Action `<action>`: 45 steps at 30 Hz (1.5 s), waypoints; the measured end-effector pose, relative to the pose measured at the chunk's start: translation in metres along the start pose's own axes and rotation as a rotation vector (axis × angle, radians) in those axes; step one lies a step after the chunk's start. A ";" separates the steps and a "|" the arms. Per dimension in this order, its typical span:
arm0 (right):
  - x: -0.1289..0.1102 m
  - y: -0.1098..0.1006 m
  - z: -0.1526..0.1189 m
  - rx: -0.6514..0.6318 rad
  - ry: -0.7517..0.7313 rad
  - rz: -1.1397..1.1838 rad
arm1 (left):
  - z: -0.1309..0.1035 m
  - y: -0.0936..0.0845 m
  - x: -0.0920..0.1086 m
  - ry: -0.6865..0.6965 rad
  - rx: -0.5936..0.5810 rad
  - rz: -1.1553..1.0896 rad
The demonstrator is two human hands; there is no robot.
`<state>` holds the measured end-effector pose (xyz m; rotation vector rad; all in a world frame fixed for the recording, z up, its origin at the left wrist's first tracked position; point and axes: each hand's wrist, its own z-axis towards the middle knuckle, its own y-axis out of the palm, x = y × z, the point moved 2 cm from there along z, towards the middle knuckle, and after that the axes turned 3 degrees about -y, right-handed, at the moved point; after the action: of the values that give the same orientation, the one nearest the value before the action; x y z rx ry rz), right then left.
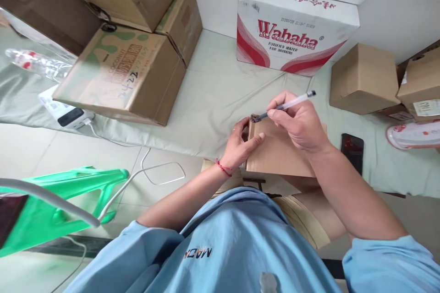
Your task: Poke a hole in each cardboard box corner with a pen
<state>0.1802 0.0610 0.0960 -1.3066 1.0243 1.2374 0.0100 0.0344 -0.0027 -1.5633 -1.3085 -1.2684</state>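
Close to my body, a brown cardboard box [275, 153] rests at the near edge of the cloth-covered surface. My left hand [242, 144] grips its left side, thumb on the top face and fingers down the side. In my right hand [297, 121] is a pen [295, 101] with a clear barrel and a dark grip, pinched between thumb and fingers. The pen's point meets a small dark brown patch or object [255, 118] at the box's far left corner; its kind is too small to make out. My right hand and forearm cover part of the box.
A black phone [352, 150] lies right of the box. Beyond stands a white-and-red water carton [292, 32]. Cardboard boxes [366, 78] stand right; a coconut carton [123, 73], bottle [39, 64] and power strip [65, 110] are left. A green stool [68, 201] stands below, with a white cable.
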 end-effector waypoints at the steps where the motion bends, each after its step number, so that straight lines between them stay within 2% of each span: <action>1: 0.008 0.002 0.004 0.012 0.002 0.004 | 0.000 0.000 -0.003 0.019 0.013 0.025; 6: 0.031 -0.004 0.005 0.065 -0.015 0.007 | 0.002 0.002 -0.009 0.109 0.018 0.087; 13: 0.030 -0.007 0.002 0.163 -0.119 -0.119 | 0.020 -0.008 -0.004 0.121 -0.090 0.165; 16: 0.027 -0.006 0.004 0.104 -0.148 -0.120 | 0.024 -0.012 -0.003 0.125 -0.142 0.176; 20: 0.021 -0.002 0.002 0.025 -0.153 -0.190 | 0.023 -0.011 -0.001 0.139 -0.151 0.155; 28: 0.020 0.001 0.003 0.018 -0.148 -0.235 | 0.024 -0.012 0.000 0.142 -0.156 0.199; 33: 0.022 0.000 0.003 0.092 -0.133 -0.289 | 0.025 -0.014 -0.002 0.118 -0.155 0.208; 41: 0.027 -0.005 0.003 0.294 -0.171 -0.293 | 0.027 -0.013 -0.001 0.128 -0.154 0.226; 45: 0.028 -0.005 0.003 0.242 -0.168 -0.253 | 0.027 -0.014 -0.001 0.131 -0.150 0.227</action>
<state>0.1878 0.0662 0.0689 -1.0875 0.8319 0.9798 0.0029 0.0622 -0.0114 -1.6495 -0.9435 -1.3232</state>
